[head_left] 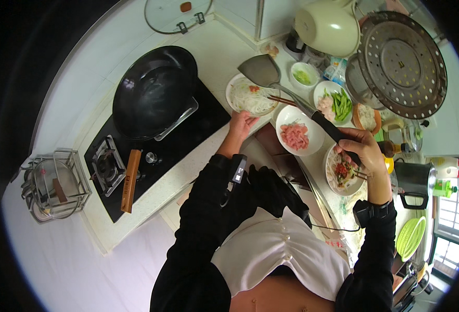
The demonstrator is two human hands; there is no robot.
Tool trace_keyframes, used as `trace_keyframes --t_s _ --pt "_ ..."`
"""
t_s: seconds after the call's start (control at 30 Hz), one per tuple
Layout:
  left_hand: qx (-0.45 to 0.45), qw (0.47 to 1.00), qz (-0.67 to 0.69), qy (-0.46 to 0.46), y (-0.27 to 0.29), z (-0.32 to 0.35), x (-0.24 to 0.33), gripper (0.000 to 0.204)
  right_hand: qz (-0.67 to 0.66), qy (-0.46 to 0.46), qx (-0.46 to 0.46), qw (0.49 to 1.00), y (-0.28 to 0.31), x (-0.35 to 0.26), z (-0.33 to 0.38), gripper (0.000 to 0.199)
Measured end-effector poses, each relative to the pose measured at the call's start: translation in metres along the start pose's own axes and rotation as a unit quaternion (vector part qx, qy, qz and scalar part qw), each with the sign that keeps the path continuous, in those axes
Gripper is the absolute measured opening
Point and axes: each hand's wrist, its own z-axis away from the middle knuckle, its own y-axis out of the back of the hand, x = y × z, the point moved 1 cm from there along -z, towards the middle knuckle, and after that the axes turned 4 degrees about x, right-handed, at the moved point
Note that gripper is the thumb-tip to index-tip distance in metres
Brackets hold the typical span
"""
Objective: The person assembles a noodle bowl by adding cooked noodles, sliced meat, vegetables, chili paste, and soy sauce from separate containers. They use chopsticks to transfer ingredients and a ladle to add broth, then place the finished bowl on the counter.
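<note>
At the counter's edge, my left hand (242, 125) is closed on the near rim of a white bowl (230, 96) of pale shreds (250, 95) with a few red bits on top. My right hand (363, 150) is wrapped round the black handle of a spatula (259, 70), whose broad metal blade hangs above that bowl's far side. Brown chopsticks (284, 100) lie near the bowl's right rim, partly behind the spatula. Below my right hand stands a bowl (327, 176) with red seasoning and chopsticks. Next to it, a white plate (313, 130) holds sliced pink meat (295, 136).
On the left, a black wok (154, 93) sits on the black stove (116, 195), its wooden handle (131, 181) pointing toward me. Right of my hands are a plate of green peppers (338, 105), a large perforated steamer tray (402, 65) and a dark pot (415, 179).
</note>
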Motion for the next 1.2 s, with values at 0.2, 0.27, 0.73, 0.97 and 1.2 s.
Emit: trace_keyframes --t_s 0.2,0.27,0.73,0.97,1.2 --pt "-0.042 0.999 0.000 0.006 0.009 -0.009 -0.009 0.051 -0.008 0.026 -0.128 0.991 -0.059 -0.039 -0.024 0.040" --pt "-0.075 0.997 -0.007 -0.004 0.010 -0.010 -0.010 0.053 0.039 0.078 -0.157 0.984 -0.092 -0.045 -0.045 0.041" --pt "-0.050 0.962 -0.267 0.043 0.054 0.094 0.049 0.032 0.541 0.534 0.028 0.649 -0.278 -0.010 -0.119 0.045" --pt "-0.029 0.982 -0.183 0.043 0.073 0.106 0.049 0.034 0.523 0.522 0.037 0.673 -0.296 0.010 -0.105 0.042" --pt "-0.070 0.979 -0.171 0.086 0.055 0.085 0.029 0.040 0.050 0.258 0.059 0.963 -0.196 0.065 -0.081 0.034"
